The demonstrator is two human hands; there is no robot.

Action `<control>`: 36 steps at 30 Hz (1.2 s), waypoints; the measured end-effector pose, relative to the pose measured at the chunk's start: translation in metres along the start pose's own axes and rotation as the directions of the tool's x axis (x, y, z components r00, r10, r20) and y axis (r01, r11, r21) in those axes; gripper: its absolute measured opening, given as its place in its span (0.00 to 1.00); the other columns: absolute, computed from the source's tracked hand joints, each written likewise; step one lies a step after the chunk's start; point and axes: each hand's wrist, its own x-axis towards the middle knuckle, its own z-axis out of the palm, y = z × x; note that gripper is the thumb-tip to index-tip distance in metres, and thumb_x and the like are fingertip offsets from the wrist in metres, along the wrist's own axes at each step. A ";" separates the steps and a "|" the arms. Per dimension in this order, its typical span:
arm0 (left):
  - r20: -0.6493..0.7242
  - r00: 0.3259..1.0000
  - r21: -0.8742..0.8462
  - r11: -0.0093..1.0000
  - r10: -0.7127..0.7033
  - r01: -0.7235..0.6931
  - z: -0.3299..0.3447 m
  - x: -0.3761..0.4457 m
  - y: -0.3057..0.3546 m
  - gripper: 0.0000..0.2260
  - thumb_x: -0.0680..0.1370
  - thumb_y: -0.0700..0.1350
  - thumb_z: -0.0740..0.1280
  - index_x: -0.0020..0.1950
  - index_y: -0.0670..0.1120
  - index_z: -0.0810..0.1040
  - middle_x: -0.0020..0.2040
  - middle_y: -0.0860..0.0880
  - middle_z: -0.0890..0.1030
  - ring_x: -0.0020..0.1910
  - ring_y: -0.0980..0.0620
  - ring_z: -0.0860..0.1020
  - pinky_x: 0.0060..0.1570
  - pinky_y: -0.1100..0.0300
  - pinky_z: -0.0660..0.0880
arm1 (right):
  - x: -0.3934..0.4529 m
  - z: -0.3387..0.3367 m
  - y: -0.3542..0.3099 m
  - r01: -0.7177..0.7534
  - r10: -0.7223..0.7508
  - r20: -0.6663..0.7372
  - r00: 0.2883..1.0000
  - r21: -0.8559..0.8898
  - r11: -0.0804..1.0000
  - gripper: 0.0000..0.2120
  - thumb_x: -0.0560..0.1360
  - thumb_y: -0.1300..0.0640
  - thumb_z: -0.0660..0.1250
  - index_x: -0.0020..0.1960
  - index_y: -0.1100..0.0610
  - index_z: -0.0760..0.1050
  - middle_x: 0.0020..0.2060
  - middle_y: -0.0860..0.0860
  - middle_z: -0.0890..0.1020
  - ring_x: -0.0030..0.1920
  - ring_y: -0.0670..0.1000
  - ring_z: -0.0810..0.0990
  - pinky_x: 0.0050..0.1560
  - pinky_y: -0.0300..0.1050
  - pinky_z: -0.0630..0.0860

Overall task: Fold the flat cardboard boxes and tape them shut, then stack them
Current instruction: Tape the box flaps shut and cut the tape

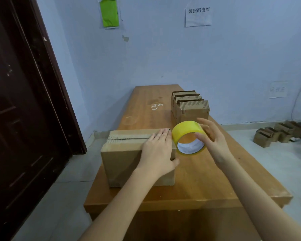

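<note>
Both hands work at the box's (129, 153) right edge: left hand (156, 150) flat (fingers straight), right hand (210, 138) gripping tape roll (188, 136).

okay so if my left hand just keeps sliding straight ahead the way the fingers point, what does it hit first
Nothing on the box: the left hand runs off its far right edge. Beyond lies bare table; the tape roll sits just right of that line, though depth is unclear.

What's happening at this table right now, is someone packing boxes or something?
A person is taping a cardboard box shut on a wooden table. The left hand presses flat on the box's top at its right end, by the flap seam. The right hand holds a yellow tape roll just beside that end. More cardboard boxes stand farther back on the table, and others sit on the floor to the right.
</note>
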 end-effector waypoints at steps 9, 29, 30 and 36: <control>-0.054 0.999 -0.012 1.000 0.009 -0.010 0.000 -0.003 -0.001 0.37 0.77 0.61 0.59 0.78 0.43 0.48 0.78 0.48 0.51 0.77 0.53 0.49 0.74 0.58 0.46 | 0.023 0.014 0.011 0.000 0.004 -0.063 0.998 0.068 0.998 0.10 0.76 0.60 0.67 0.35 0.58 0.77 0.20 0.45 0.69 0.21 0.46 0.67 0.25 0.38 0.67; -0.056 0.998 -0.023 0.999 0.038 -0.039 -0.003 -0.005 -0.002 0.36 0.77 0.61 0.58 0.78 0.45 0.50 0.78 0.50 0.51 0.76 0.56 0.50 0.73 0.61 0.45 | 0.021 0.012 0.024 0.114 -0.112 -0.049 0.992 0.041 0.993 0.21 0.69 0.51 0.63 0.35 0.72 0.74 0.22 0.50 0.66 0.22 0.45 0.65 0.24 0.36 0.63; -0.056 0.998 -0.020 0.999 0.036 -0.037 -0.002 -0.006 -0.003 0.35 0.77 0.61 0.58 0.78 0.45 0.50 0.78 0.50 0.51 0.76 0.56 0.50 0.73 0.61 0.45 | 0.019 0.008 0.027 0.113 -0.112 -0.018 0.993 0.020 0.993 0.19 0.70 0.53 0.63 0.32 0.69 0.73 0.21 0.47 0.66 0.22 0.45 0.65 0.24 0.36 0.63; -0.073 0.997 -0.030 0.999 0.015 -0.017 -0.002 -0.004 -0.004 0.34 0.78 0.59 0.57 0.78 0.45 0.51 0.78 0.50 0.52 0.76 0.56 0.50 0.73 0.61 0.45 | 0.000 0.000 0.057 0.094 -0.080 0.104 0.991 -0.146 0.985 0.14 0.69 0.49 0.63 0.28 0.55 0.73 0.23 0.45 0.70 0.28 0.44 0.68 0.32 0.36 0.65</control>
